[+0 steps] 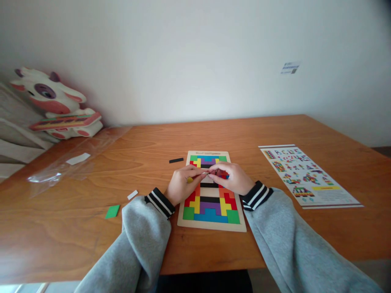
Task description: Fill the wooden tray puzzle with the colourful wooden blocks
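A wooden block-puzzle board [212, 228] lies on the table in front of me, filled with colourful pieces toward its near and far ends. Black bars and bare pale wood show in its middle. Above that middle part, my left hand [182, 185] and my right hand [233, 178] meet at their fingertips. Both are closed in a pinch on a small white puzzle piece [206, 173], mostly covered by the fingers. Left of the board lie a black bar [176, 160], a white piece [132, 195] and a green square [112, 211].
A printed pattern sheet [308, 177] lies on the wooden table [146, 150] to the right. At the far left are a clear plastic bag [55, 167] and a cow-shaped toy keyboard [65, 122]. A white wall [195, 61] with a sticker [290, 68] rises behind.
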The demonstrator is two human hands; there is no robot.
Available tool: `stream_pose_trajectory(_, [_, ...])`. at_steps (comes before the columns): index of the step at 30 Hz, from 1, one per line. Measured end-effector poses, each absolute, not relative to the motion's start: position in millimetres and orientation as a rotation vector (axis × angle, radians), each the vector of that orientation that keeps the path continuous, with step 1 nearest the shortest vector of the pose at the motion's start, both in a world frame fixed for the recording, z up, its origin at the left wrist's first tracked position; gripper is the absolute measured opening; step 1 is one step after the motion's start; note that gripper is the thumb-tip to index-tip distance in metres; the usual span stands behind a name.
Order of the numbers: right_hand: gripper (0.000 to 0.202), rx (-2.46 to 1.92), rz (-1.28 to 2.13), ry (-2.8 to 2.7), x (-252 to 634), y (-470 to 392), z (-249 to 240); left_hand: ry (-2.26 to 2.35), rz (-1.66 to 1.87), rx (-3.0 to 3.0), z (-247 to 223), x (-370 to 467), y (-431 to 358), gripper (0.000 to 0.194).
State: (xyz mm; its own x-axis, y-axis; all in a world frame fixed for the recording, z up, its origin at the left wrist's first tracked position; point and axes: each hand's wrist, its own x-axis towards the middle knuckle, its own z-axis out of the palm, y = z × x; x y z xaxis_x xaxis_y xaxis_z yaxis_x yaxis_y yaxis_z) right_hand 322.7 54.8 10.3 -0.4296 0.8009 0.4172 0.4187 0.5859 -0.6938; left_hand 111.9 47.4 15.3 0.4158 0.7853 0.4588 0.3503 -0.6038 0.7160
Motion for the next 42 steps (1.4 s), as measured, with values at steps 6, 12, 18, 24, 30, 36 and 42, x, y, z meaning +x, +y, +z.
stream_pose_trajectory(6, [0.023,-0.976,0.607,-2.010,326,59,10,0.954,1.093,2.253,14,110,48,0.027])
stream_pose_trajectory(12, [0.029,-1.210,0.622,-1.748,327,61,6,1.078,0.990,2.514,6,104,51,0.028])
stream_pose_trajectory(18, [0.031,-1.218,0.525,-1.733,330,64,4,1.199,1.018,2.567,1,99,57,0.025])
stream_pose_trajectory(24, [0.027,-1.246,0.496,-1.727,333,67,1,1.345,1.108,2.565,7,75,65,0.024])
stream_pose_trajectory(30, [0.028,-1.212,0.512,-1.747,333,65,1,1.253,1.051,2.595,2,69,55,0.025])
stream_pose_trajectory(36, [0.030,-1.236,0.482,-1.764,337,66,-2,1.288,0.909,2.633,5,63,21,0.026])
stream_pose_trajectory(42, [0.032,-1.236,0.491,-1.801,338,66,-2,1.895,0.733,2.544,4,9,-38,0.047])
